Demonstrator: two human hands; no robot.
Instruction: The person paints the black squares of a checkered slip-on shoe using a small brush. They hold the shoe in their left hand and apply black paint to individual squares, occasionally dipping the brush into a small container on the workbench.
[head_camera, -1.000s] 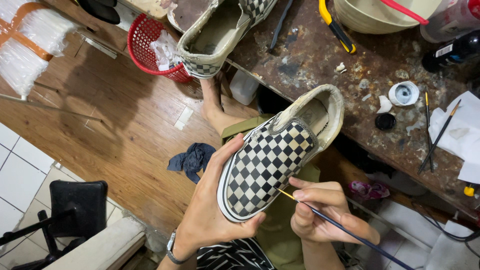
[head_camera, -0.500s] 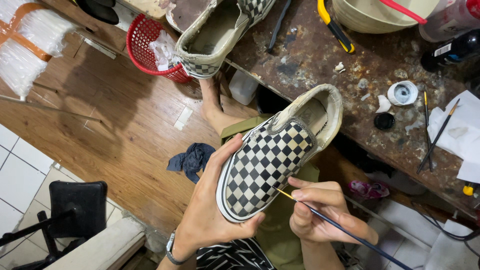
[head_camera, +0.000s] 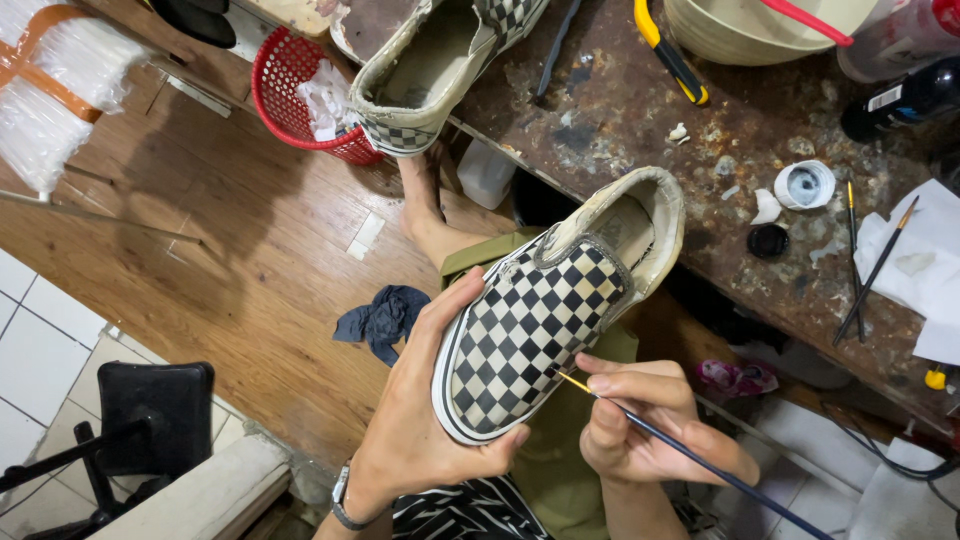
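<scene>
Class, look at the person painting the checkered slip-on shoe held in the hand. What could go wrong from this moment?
1. The brush tip meets the checkered shoe at its side edge, so a slip might smear neighbouring squares.
2. The left hand alone cradles the shoe over the lap; it could tilt or drop.
3. The second shoe overhangs the workbench edge and might fall.

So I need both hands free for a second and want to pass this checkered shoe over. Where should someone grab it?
Probably by the heel collar, coming from the bench side. That end sticks out free and its opening gives a rim to pinch, while the left hand cups the toe and the brush works beside it.
</scene>
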